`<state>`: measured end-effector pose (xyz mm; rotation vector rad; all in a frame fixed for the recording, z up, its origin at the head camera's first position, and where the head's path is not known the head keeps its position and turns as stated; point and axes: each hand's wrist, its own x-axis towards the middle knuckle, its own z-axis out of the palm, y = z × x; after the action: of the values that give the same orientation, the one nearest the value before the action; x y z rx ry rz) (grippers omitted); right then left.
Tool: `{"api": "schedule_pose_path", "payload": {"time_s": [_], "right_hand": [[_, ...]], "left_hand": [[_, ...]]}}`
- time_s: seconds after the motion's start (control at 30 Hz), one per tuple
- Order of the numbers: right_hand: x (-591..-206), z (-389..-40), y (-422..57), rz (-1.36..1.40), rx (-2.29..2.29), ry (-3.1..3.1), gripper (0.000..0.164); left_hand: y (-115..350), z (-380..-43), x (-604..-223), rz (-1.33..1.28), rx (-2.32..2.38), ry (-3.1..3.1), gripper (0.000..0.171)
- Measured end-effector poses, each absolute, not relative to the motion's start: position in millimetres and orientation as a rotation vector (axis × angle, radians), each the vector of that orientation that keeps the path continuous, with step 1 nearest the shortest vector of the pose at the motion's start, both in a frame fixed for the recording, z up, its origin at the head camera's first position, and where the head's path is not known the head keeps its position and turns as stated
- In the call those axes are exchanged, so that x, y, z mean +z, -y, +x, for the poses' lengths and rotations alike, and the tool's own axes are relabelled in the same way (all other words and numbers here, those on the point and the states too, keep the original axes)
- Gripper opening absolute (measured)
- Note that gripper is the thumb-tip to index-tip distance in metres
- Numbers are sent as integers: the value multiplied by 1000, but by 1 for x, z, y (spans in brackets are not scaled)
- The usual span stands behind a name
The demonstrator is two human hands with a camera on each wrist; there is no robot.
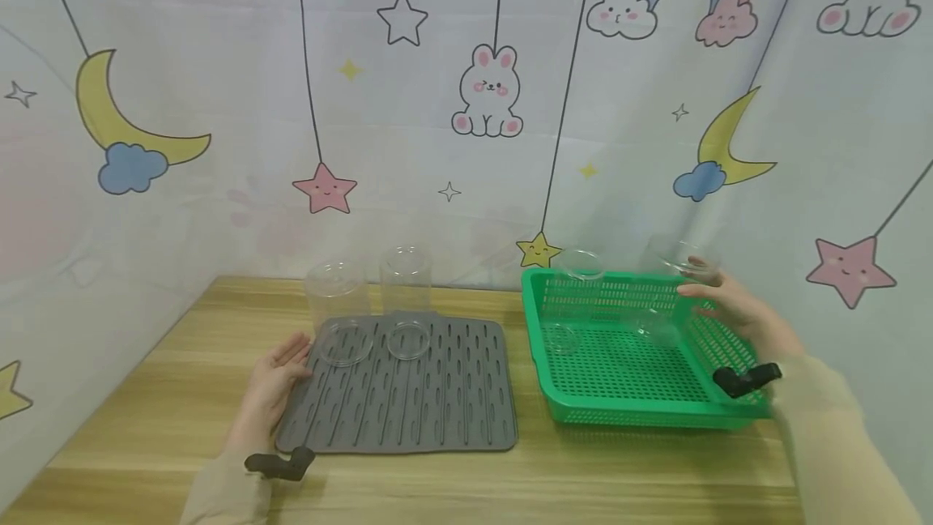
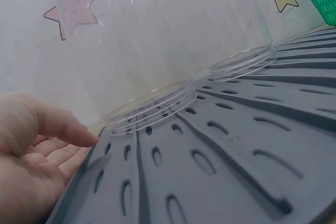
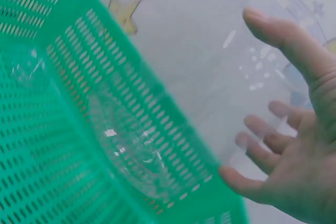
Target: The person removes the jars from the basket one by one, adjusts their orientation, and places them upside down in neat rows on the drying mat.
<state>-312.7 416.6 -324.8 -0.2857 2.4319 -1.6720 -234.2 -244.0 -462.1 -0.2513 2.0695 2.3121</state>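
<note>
My left hand [image 1: 275, 375] rests at the left edge of a grey slotted drying mat [image 1: 466, 420]. Its fingers are loosely bent and hold nothing. Close to its fingertips stands a clear see-through jar [image 1: 337, 298], with a second clear jar [image 1: 406, 286] to its right; ridged rings show at their lower ends in the left wrist view. Over the back right of a green basket [image 1: 656, 411], my right hand [image 1: 732, 306] grips another clear jar [image 3: 210, 87] from the side, thumb and fingers spread round its wall. One more clear jar [image 1: 576, 298] stands inside the basket at the back left.
A wooden table [image 1: 408, 492] carries the mat and basket, with a gap between them. Behind it hangs a white cloth [image 1: 437, 128] printed with stars, moons and rabbits. Black wrist-camera straps [image 1: 280, 464] are on both wrists.
</note>
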Motion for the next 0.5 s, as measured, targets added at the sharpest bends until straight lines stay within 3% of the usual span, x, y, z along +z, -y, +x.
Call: {"api": "schedule_pose_path", "payload": {"time_s": [0.5], "right_hand": [[-275,-288,-376,-137,-1839,-2614,87]], "left_hand": [[247,-226,-430,-373,2465,-1989,65]]}}
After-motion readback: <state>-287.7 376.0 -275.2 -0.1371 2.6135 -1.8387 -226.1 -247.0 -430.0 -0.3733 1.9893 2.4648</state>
